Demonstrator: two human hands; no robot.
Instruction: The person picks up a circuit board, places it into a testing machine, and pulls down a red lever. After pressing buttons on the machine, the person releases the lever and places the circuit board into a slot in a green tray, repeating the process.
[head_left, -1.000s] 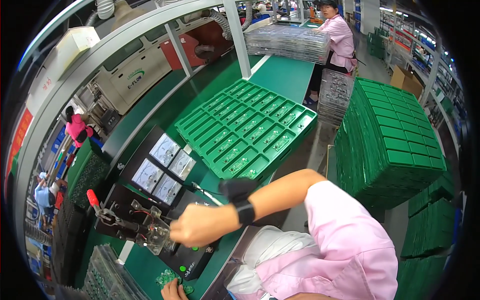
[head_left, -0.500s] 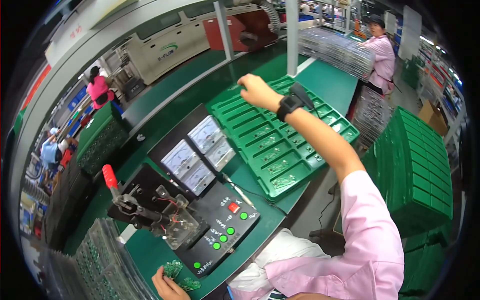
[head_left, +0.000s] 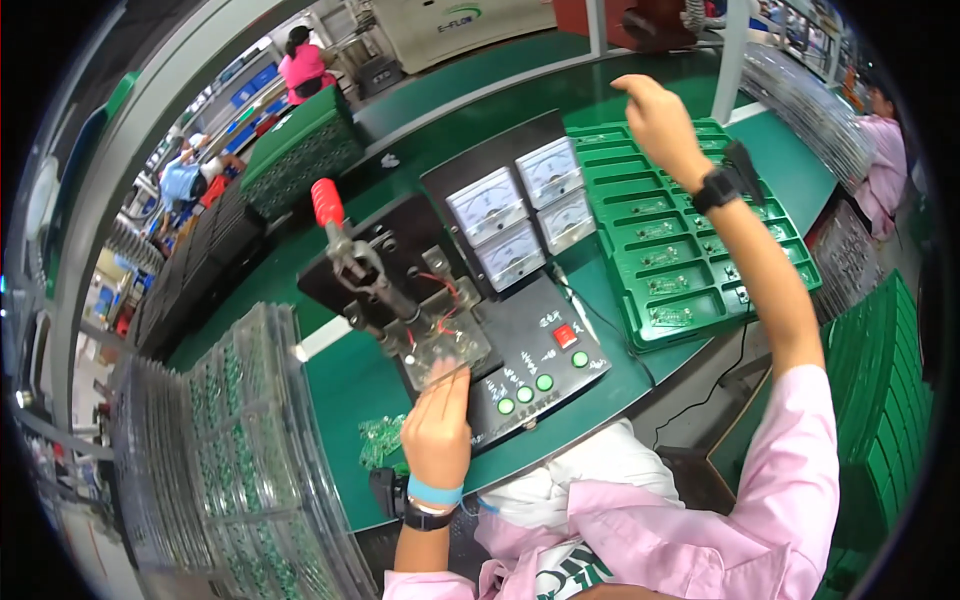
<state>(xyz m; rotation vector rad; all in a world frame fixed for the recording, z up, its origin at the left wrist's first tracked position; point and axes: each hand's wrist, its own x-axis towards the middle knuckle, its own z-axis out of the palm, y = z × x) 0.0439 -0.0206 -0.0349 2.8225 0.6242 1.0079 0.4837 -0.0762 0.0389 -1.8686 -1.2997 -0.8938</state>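
My left hand (head_left: 437, 430) reaches up to the test fixture (head_left: 375, 275), which has a red-handled toggle clamp. Its fingers are stretched out side by side, with the tips at the clear block (head_left: 445, 350) under the clamp; whether a board lies there I cannot make out. Green circuit boards (head_left: 382, 440) lie on the table beside this hand. My right hand (head_left: 660, 125) hovers over the far left end of a green compartment tray (head_left: 632, 318). Its fingers are bent inward, and anything inside them is hidden. Small circuit boards (head_left: 668, 316) rest in several of the tray's compartments.
Behind the black control box (head_left: 545, 375) stand panel meters (head_left: 515, 255). A probe with a cable (head_left: 600, 320) lies between box and tray. Clear trays of boards (head_left: 250, 440) are stacked at left, green trays (head_left: 870, 400) at right. A person in pink (head_left: 882, 165) stands far right.
My left hand has let go of the green circuit boards, now lying on the table, and moved up to the fixture. My right hand stays over the tray's far end. The view has shifted left.
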